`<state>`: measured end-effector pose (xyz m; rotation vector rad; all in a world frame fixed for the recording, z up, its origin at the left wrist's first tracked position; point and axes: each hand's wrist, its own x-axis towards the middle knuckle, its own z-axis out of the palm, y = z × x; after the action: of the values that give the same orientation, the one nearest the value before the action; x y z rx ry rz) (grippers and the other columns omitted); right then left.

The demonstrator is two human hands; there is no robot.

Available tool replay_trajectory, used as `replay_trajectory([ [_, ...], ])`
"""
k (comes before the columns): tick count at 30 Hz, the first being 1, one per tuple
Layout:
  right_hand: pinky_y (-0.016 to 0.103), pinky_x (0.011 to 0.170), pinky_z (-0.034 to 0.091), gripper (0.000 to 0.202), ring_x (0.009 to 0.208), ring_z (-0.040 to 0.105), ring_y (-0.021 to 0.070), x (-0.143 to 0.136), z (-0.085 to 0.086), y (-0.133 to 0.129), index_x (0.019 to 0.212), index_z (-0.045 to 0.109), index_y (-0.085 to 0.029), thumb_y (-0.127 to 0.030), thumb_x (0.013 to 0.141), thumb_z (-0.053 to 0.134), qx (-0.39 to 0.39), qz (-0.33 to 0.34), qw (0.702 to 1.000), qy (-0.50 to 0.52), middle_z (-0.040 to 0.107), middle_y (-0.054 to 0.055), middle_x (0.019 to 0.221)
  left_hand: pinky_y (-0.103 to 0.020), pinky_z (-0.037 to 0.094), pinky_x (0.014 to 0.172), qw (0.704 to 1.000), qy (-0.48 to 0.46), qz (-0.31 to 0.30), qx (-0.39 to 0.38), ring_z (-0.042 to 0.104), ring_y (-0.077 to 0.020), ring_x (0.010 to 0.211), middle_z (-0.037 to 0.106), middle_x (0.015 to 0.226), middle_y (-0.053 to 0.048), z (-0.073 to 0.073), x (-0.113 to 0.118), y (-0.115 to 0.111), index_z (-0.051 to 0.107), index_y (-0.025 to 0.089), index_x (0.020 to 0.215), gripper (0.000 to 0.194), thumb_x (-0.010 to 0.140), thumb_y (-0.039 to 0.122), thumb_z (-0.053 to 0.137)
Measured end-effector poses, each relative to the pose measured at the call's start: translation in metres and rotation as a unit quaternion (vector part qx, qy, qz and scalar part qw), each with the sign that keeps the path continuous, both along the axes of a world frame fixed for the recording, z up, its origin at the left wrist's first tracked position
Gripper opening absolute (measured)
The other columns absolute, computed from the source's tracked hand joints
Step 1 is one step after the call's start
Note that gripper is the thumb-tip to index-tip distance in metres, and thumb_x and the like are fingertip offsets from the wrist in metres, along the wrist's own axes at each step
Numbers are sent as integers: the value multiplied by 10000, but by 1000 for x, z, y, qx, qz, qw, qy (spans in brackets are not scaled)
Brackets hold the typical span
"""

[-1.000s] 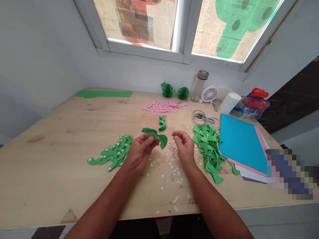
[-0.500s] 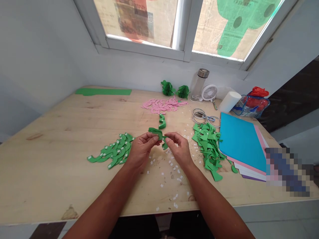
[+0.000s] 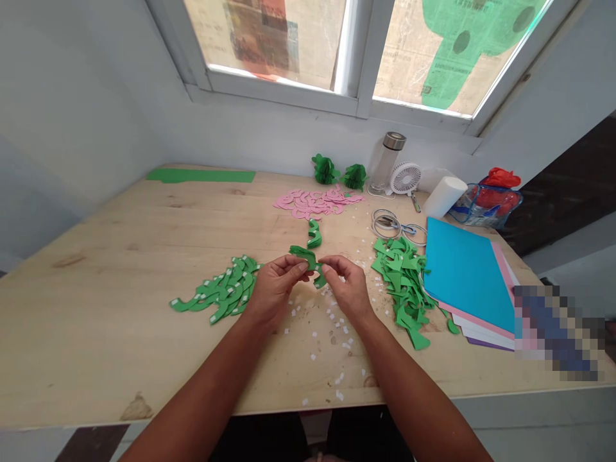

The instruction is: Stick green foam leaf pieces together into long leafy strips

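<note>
Between my hands, above the middle of the table, is a small stack of curved green paper cutouts point(image 3: 304, 254). My left hand point(image 3: 282, 276) pinches the stack between thumb and fingers. With thumb and forefinger, my right hand point(image 3: 344, 279) grips a curved green paper piece point(image 3: 319, 280) at the stack's right end; a white square shows on it. Just beyond them stands another small stack of green cutouts point(image 3: 314, 234). Left of my left hand lies a pile of curved green pieces point(image 3: 226, 289) with white squares on them. Green paper scraps point(image 3: 404, 282) are heaped right of my right hand.
Pink paper cutouts point(image 3: 310, 203) and two green paper ornaments point(image 3: 325, 169) lie toward the wall. A glass bottle point(image 3: 386, 163), small fan point(image 3: 405, 178), white roll point(image 3: 445, 197), scissors point(image 3: 387, 223) and coloured sheets point(image 3: 464, 276) are at right. White bits point(image 3: 337, 324) litter the front.
The view has shifted very slightly. Both hands keep hold of the green cutouts, with almost no visible movement.
</note>
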<state>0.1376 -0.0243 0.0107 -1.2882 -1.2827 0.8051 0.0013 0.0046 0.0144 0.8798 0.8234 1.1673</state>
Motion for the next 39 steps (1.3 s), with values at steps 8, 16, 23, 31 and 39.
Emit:
replay_trajectory([
  [8, 263, 636, 476, 175, 701, 626, 164, 0, 1, 0, 756, 674, -175, -290, 778, 543, -13, 5, 1000, 12, 695, 27, 741, -258, 445, 624, 1000, 13, 5, 2, 591, -129, 590, 629, 613, -1, -1, 1, 0, 666, 147, 655, 128, 590, 210, 756],
  [16, 264, 637, 464, 182, 669, 602, 158, 1, -1, 2, 745, 674, -170, -301, 765, 550, -30, -1, 999, 24, 676, 20, 709, -258, 452, 616, 1000, 16, -3, -1, 590, -130, 590, 629, 620, -3, -3, 0, 1, 663, 148, 659, 134, 590, 212, 759],
  [23, 255, 624, 446, 189, 628, 556, 142, 1, -1, 1, 735, 658, -157, -302, 773, 543, -32, 6, 999, 27, 635, 12, 668, -253, 451, 619, 1000, 7, -6, -25, 603, -130, 598, 637, 624, -6, -2, 0, 0, 664, 143, 666, 151, 584, 215, 767],
  [31, 238, 598, 419, 204, 605, 527, 133, 1, -6, 2, 720, 642, -162, -337, 769, 549, -41, 6, 999, 21, 614, 1, 636, -234, 442, 589, 998, -1, -5, -64, 610, -128, 584, 628, 597, -3, 0, 1, -1, 662, 131, 665, 180, 563, 225, 777],
  [39, 233, 555, 380, 202, 561, 488, 113, -3, -13, 6, 680, 620, -157, -358, 695, 611, -97, 7, 981, 169, 586, -16, 611, -235, 453, 561, 998, 1, -1, -57, 622, -140, 596, 623, 623, -7, -2, 1, 0, 656, 128, 685, 199, 579, 252, 770],
])
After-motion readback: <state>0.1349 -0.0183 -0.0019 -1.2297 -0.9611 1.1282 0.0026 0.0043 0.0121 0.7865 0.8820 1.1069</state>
